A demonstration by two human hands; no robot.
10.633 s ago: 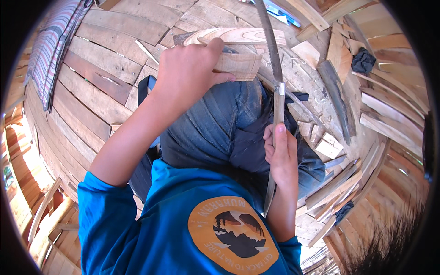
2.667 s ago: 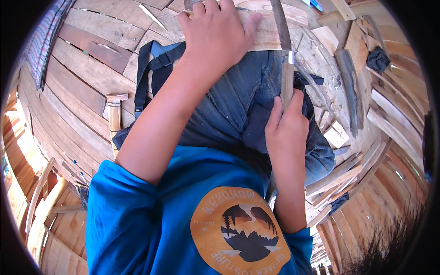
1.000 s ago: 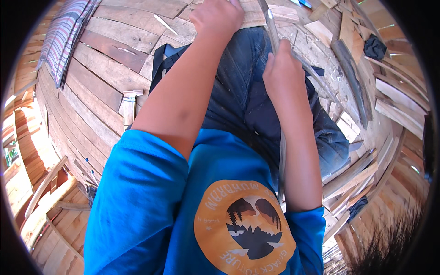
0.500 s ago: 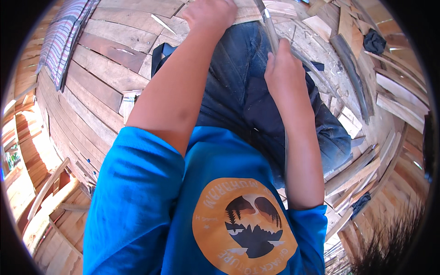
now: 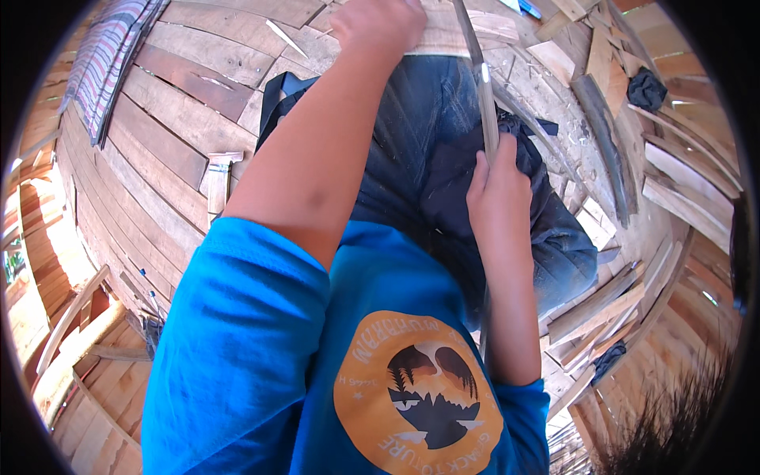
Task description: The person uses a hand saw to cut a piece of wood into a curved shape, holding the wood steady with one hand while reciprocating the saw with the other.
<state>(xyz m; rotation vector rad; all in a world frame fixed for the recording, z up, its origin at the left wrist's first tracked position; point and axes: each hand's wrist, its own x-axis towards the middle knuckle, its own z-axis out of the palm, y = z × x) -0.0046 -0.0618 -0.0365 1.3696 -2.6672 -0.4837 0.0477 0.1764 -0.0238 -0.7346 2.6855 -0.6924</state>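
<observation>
My left hand [image 5: 381, 25] is at the top edge of the view, closed and a little blurred. Its fingers are partly cut off, so what lies in them cannot be made out. Beside it lies a pale wooden board [image 5: 463, 30], just beyond my knees. My right hand [image 5: 500, 184] is wrapped round the grey shaft of a long thin tool [image 5: 486, 103], which looks like a long-handled knife. A shiny spot marks the shaft above my fingers, and the narrow far end runs over the board and out of view. A dark cloth [image 5: 455, 178] lies on my lap.
Plank flooring [image 5: 186, 103] surrounds me. A striped mat [image 5: 107, 67] lies at far left. Wood shavings and a dark curved strip [image 5: 606, 142] lie at right, near a black crumpled bag [image 5: 647, 91]. Several wood strips [image 5: 606, 305] are piled beside my right knee.
My right hand has drawn back toward my body with the long-handled knife, which now stands more upright in view. My left hand has shifted slightly to the right.
</observation>
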